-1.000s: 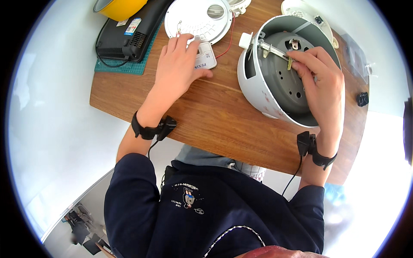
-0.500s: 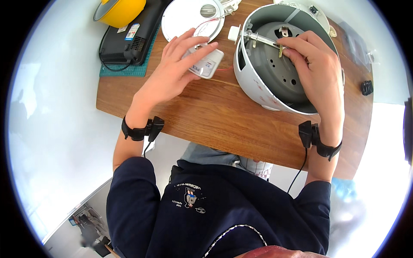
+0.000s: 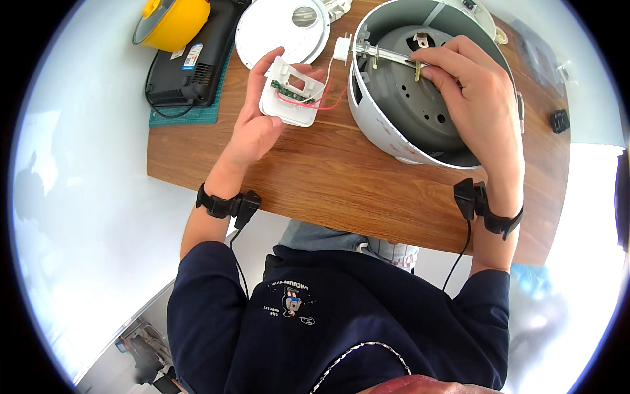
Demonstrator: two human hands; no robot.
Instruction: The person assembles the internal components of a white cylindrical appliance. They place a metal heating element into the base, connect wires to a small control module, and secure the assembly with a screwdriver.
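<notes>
My left hand (image 3: 254, 134) holds a white plastic control panel (image 3: 296, 117), with its back turned up. A small green circuit board (image 3: 283, 90) shows inside, and red and white wires run from it toward the cooker body. The open rice-cooker body (image 3: 386, 130) stands on the right, white outside with a grey interior. Over its rim lies a long metal lever (image 3: 391, 56) with a white plastic end (image 3: 342, 49) on the left. My right hand (image 3: 482, 98) reaches inside and pinches the lever's inner end, beside a small brass-coloured strip (image 3: 418, 71).
A round white cover (image 3: 266, 33) lies behind my left hand. At the far left, a black appliance (image 3: 174, 79) rests on a green mat (image 3: 209, 115), with a yellow pot (image 3: 184, 29) on top. A small black object (image 3: 559, 121) and clear plastic packaging (image 3: 535, 59) lie at the right.
My left hand has turned the control panel over, so its circuit board and wires now face up. The cooker body sits slightly further left in view; my right hand keeps its pinch.
</notes>
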